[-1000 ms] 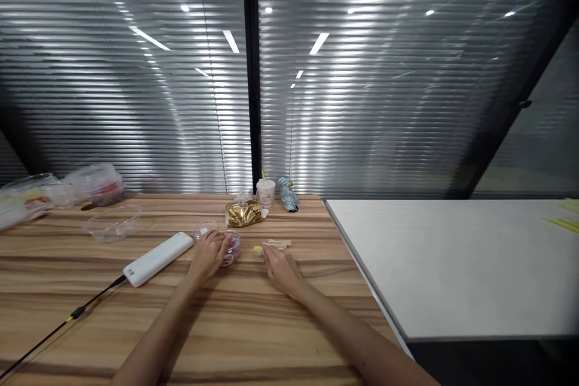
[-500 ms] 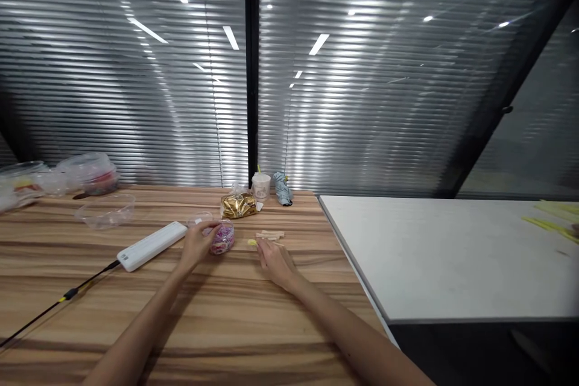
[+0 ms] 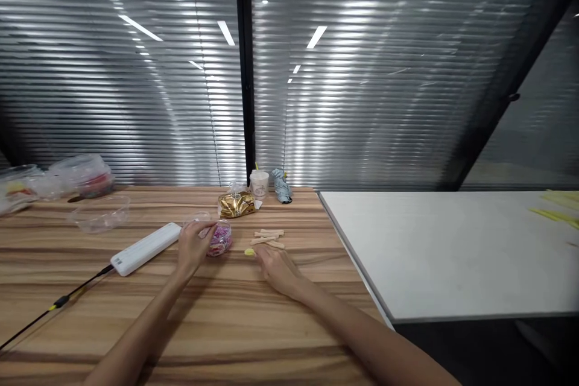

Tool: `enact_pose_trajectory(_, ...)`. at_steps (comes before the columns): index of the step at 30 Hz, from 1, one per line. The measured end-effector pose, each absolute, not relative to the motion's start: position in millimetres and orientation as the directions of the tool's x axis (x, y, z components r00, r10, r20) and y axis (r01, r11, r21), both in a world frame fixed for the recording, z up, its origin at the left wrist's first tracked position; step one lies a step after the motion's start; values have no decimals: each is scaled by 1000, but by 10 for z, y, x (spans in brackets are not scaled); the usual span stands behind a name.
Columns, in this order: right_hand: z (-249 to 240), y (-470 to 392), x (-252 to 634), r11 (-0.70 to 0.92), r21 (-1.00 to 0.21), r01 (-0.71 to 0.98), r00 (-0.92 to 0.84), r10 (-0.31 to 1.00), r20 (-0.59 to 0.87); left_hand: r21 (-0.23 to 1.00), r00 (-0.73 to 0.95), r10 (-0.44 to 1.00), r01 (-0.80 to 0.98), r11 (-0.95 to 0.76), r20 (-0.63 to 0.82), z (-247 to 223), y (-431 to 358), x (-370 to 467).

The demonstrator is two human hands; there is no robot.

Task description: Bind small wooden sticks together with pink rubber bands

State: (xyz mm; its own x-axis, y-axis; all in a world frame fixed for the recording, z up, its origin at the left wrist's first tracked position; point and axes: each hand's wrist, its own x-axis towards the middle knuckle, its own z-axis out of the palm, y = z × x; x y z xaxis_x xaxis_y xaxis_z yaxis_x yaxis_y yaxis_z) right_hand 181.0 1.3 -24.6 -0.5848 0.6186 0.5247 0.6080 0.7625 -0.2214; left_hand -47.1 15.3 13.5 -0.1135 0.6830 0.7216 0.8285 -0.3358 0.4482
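Observation:
My left hand point(image 3: 193, 246) pinches the near left rim of a small clear round tub point(image 3: 221, 240). Small pink and purple pieces fill the tub; what exactly they are is too small to tell. Past the tub's right side, my right hand point(image 3: 275, 266) rests low over the table with its fingers closed. A small yellow oval piece point(image 3: 249, 251) shows at those fingertips, the rest of it perhaps hidden by the fingers. Just beyond the right hand lie several pale, flat sticks point(image 3: 270, 233), loosely grouped and some crossing.
Left of the tub lies a white power strip point(image 3: 145, 248) with a black cable point(image 3: 61, 301). A clear lid point(image 3: 199, 216), gold packet point(image 3: 236, 204), paper cup point(image 3: 259, 184) and crumpled blue-grey wrapper point(image 3: 282, 186) stand behind. Clear containers point(image 3: 100, 215) sit left. A white table point(image 3: 434, 253) adjoins at right.
My right hand has drawn slightly nearer to me, and the yellow piece has moved with it, uncovering more of the sticks. My left hand stays on the tub's rim. The view has shifted a little.

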Motion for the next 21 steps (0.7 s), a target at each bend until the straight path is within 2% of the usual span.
enact_pose_trajectory(3, -233, 32, 1810, 699, -304, 648, -501, 691, 522, 458, -87, 608, 742, -489, 789, 137, 84, -216)
enact_pose_trajectory(5, -246, 65, 1813, 628, -403, 666, -397, 756, 520, 558, -147, 635, 651, -515, 758, 93, 57, 42)
enact_pose_trajectory(8, -301, 139, 1826, 552, -575, 604, -254, 817, 517, 750, -184, 783, 476, -459, 595, -49, 52, 433)
enact_pose_trajectory(11, -352, 211, 1846, 558, -683, 472, -193, 821, 537, 897, -184, 891, 247, -367, 415, -191, 61, 644)
enact_pose_trajectory(16, -306, 216, 1852, 582, -722, 375, -217, 812, 542, 975, -179, 958, 50, -217, 222, -235, 69, 505)
enact_pose_trajectory(21, -261, 137, 1839, 651, -656, 382, -340, 759, 555, 990, -162, 981, -70, -123, 110, -195, 84, 393)
